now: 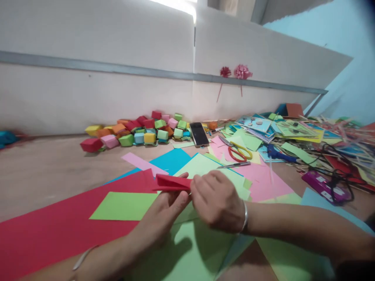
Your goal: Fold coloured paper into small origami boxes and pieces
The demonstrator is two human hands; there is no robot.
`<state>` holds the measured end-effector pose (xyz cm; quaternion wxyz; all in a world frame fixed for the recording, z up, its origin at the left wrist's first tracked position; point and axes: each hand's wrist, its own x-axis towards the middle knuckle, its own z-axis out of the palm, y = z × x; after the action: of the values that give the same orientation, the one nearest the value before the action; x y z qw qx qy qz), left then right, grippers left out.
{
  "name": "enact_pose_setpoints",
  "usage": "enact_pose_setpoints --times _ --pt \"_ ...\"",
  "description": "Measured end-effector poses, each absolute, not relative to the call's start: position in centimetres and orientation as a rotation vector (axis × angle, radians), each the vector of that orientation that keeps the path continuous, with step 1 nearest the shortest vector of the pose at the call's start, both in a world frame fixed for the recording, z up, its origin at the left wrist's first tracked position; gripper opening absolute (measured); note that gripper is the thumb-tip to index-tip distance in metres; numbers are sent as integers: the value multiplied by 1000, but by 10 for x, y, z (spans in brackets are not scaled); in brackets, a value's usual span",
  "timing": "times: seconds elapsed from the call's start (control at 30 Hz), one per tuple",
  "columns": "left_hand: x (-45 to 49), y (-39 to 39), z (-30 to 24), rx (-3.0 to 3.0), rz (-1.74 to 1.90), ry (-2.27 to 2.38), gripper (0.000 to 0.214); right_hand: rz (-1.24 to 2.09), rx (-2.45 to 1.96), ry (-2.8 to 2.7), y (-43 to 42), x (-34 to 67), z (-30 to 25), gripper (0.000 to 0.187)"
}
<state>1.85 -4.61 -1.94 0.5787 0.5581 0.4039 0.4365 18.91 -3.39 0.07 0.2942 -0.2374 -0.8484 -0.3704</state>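
A folded strip of red paper is held up in front of me, its open end pointing left and its layers slightly apart. My right hand pinches its right end between closed fingers. From below, my left hand supports the same strip, thumb and fingers around its lower edge. Under my hands lie pale green sheets. A bright green paper rectangle rests on a large red sheet to the left.
Several small coloured paper boxes are heaped by the white board, beside a phone. Scissors, a cutter knife, a blue glue gun and a purple power strip lie right. Paper scraps and sticks pile up behind them.
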Motion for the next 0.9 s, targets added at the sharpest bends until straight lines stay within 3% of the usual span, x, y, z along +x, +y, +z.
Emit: enact_pose_setpoints --times 0.17,0.43,0.63,0.9 --pt "15 -45 -21 1411 1087 1178 49 -827 -554 -2244 -38 163 -24 21" --pt "11 -40 -24 1560 1064 1109 17 -209 -653 -2134 -22 188 17 20" --pt "7 -45 -23 1683 927 934 16 211 -597 -2138 -17 191 16 10" --pt "10 -47 -31 1510 927 748 34 820 -824 -1961 -13 196 26 7"
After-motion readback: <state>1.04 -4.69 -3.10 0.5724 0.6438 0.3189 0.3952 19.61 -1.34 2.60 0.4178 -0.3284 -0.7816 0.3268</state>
